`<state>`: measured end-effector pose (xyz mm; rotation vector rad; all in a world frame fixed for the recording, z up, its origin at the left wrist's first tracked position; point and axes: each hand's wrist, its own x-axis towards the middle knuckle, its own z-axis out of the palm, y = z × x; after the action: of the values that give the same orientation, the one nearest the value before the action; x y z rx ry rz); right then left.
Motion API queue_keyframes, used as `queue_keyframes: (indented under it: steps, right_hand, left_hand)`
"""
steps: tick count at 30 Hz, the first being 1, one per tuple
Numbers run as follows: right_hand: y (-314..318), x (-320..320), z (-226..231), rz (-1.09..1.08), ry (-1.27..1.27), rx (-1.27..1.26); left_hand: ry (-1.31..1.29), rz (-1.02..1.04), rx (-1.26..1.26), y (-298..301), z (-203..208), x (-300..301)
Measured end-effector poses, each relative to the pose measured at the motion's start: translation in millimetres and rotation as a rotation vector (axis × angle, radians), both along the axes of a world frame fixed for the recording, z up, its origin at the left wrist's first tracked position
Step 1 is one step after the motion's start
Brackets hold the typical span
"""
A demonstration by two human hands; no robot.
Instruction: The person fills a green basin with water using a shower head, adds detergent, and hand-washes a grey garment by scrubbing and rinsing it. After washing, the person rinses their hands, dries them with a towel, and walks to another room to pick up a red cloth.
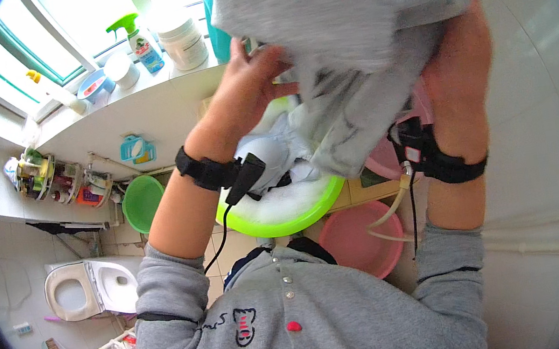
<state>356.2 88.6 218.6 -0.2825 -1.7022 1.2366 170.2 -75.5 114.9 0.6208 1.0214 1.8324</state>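
You are holding up a pale grey fabric garment (316,21) in the upper middle of the frame, with its folds hanging over a round lime-green plastic basin (279,228) of white suds. Your right grip (461,44) is closing around the garment's right side, its fingertips hidden behind the cloth. Your left grip (255,72) is meeting the left edge with fingers partly spread; you cannot tell from here whether it is pinching.

The garment is hanging limp, so it is likely handling as soft and floppy, with little that can break. If it is wet, it is probably weighing more than it looks and turning slippery with soap. Gathering thick folds at both side edges is likely serving you better than pinching a single layer.

Counting, you are having one garment aloft, though the folds may be hiding a second layer; pale cloth (266,149) is lying in the suds, pieces uncountable. One round pink plastic basin (358,238) is sitting at lower centre-right, and one round green plastic tub (143,203) at centre-left. Six containers are standing along the white window sill (162,89) at upper left.
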Motion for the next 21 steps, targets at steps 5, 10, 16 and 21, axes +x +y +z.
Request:
queue_keyframes:
  steps: [5,10,16,21]
  right_hand:
    - [-27,-27,-48,0.139,-0.066,0.001]
    - [-79,-7,-98,0.103,-0.326,0.337]
    - [-145,14,-177,0.390,-0.682,0.530]
    - [-151,31,-199,0.569,-0.930,0.150]
  left_hand:
    - [-0.105,0.193,-0.030,-58,-19,-39]
    - [0.004,0.320,-0.282,-112,-57,-66]
    - [0.176,0.246,-0.359,-156,-110,-67]
    - [0.273,0.175,-0.467,-185,-122,-63]
